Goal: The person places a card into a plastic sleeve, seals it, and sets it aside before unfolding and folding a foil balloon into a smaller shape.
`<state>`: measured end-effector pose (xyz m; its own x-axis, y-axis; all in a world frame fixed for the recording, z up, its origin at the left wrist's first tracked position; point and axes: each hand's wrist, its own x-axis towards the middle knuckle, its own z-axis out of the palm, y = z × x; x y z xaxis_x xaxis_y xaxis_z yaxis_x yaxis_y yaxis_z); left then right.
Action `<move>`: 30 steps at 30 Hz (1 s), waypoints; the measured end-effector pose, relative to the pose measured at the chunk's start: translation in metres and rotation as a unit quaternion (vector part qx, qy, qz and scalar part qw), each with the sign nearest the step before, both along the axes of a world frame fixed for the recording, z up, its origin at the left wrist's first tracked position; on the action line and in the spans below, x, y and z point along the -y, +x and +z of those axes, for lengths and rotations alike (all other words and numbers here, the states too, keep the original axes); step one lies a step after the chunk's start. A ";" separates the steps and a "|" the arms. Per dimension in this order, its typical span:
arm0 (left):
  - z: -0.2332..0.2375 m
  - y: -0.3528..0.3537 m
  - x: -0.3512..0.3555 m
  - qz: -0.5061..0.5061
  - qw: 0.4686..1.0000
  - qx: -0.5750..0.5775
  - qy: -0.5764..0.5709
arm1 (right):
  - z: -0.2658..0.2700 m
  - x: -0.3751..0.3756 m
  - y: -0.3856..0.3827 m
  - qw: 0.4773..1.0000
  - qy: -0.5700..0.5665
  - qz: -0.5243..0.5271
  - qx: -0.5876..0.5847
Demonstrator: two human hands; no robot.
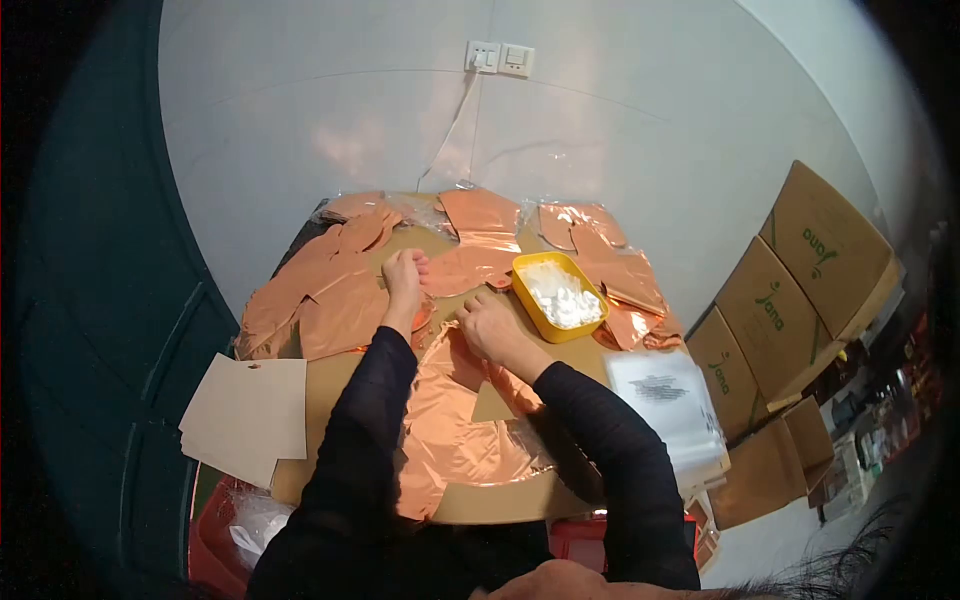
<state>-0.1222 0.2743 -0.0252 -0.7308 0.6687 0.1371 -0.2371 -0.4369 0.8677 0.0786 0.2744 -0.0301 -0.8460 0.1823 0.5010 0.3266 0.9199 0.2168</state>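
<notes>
A flat, crumpled rose-gold foil balloon [437,410] lies on the table in front of my body, with its narrow upper end under my right hand. My right hand [487,328] is closed at that end, fingers bent down and pinching the foil. My left hand [405,278] is raised a little to the left, its fingers curled together. What it holds, if anything, is too small to make out. Just beyond my right hand stands a yellow tub [561,334] with small white pieces [563,298] in it.
More flat foil balloons [345,300] are spread at the left, back and right of the brown table [470,505]. Pale card sheets [250,405] lie at the left edge, a stack of clear plastic bags [665,405] at the right. Cardboard boxes [770,310] stand beyond the right side.
</notes>
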 end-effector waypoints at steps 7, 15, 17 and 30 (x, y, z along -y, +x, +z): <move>-0.035 -0.009 0.000 0.016 0.996 0.088 -0.029 | -0.008 -0.047 -0.053 0.991 0.101 -0.008 0.087; -0.040 -0.007 0.001 0.020 0.996 0.079 -0.022 | -0.004 -0.067 -0.077 0.987 0.014 -0.018 0.157; -0.039 -0.005 0.002 0.027 0.997 0.067 -0.023 | -0.005 -0.066 -0.078 0.990 0.017 -0.021 0.136; -0.038 0.002 0.002 0.022 0.998 0.044 -0.037 | -0.030 -0.071 -0.083 0.967 -0.148 -0.098 -0.184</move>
